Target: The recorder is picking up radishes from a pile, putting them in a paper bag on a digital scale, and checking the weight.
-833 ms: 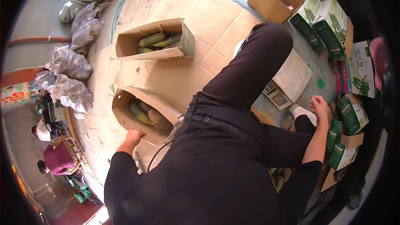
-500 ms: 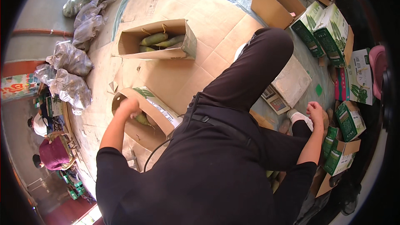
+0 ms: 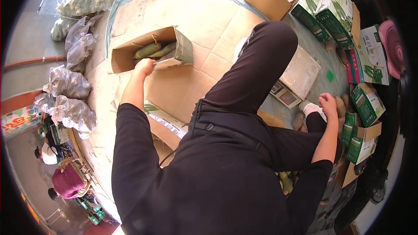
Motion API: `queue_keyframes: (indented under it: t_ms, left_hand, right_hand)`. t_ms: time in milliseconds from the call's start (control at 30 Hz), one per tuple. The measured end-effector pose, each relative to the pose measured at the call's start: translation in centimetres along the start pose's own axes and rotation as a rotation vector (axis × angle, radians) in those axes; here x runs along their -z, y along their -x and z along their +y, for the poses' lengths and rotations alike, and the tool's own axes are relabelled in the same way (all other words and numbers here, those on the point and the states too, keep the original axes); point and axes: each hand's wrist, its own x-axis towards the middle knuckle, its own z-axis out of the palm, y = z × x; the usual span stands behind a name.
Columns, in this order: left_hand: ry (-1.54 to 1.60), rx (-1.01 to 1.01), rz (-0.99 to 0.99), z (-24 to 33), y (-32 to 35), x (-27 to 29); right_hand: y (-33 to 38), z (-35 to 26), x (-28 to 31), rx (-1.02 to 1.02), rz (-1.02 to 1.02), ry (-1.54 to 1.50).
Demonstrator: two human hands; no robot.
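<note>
Two long green vegetables (image 3: 147,51) show inside an open cardboard carton (image 3: 185,52), lying side by side; this carton stands on a flattened cardboard sheet (image 3: 209,17), up and to the left of the raised knee. A second open carton (image 3: 167,122) sits nearer the body, mostly hidden by the left sleeve, so its contents are hard to tell beyond a bit of green. Farther off on the left are clear plastic bags (image 3: 69,82) filled with greyish lumps, too blurred to name. Green-and-white cartons (image 3: 339,15) stand at the right, near a plain brown carton (image 3: 263,0). Of the hands, the left hand (image 3: 146,66) touches the first carton's near rim, fingers bent narrowly there; how firmly it grips cannot be told. The right hand (image 3: 328,103) is loosely curled near a white shoe (image 3: 311,108), its palm hidden, so whether it holds anything cannot be told.
</note>
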Motion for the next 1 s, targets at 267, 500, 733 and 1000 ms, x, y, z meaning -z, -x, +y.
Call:
queue_keyframes:
  t_ms: [267,500,733,1000]
  left_hand:
    - [-0.017,-0.126,0.251,-0.4,3.2,-3.9]
    - [-0.054,-0.272,0.226,-0.5,8.5,-7.3]
    - [-0.044,-0.349,0.015,-1.0,16.6,-12.5]
    - [-0.324,-0.452,-0.241,-0.1,21.4,-14.7]
  right_hand:
    - [-0.4,-1.0,-1.0,-0.041,-0.048,0.033]
    - [0.7,-1.6,0.0,-0.035,-0.016,0.046]
    - [0.1,-1.2,-0.2,-0.070,-0.047,0.013]
    - [-0.8,-0.6,-1.0,0.136,-0.010,0.126]
